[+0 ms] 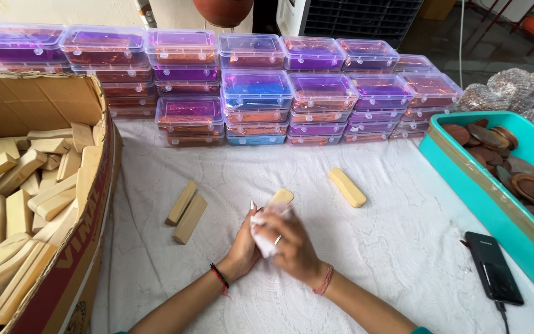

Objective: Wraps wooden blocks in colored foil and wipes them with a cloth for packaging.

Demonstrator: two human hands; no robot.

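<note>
Both hands clamped together around one pale wooden block (281, 196) plus a white cloth (266, 238): left hand (243, 244) under/behind, right hand (293, 244) wrapped over the top. Block sits mid-tabletop, only its far end showing past the fingers, so full length hidden. Looks light tan, rounded corner, smooth. Long axis seems to run away from the person, tipped slightly right; hard to be sure with most of it covered.

Room: bare white tabletop (397, 235) all around the hands. Left edge is a cardboard box (88, 204) full of similar blocks. Right edge is a teal tray (465, 179) of brown discs, phone (493, 267) beside it. Stacked clear plastic boxes (258, 93) wall off the far side. Two loose blocks (185, 211) lie left, one yellowish block (347, 187) ahead right.
</note>
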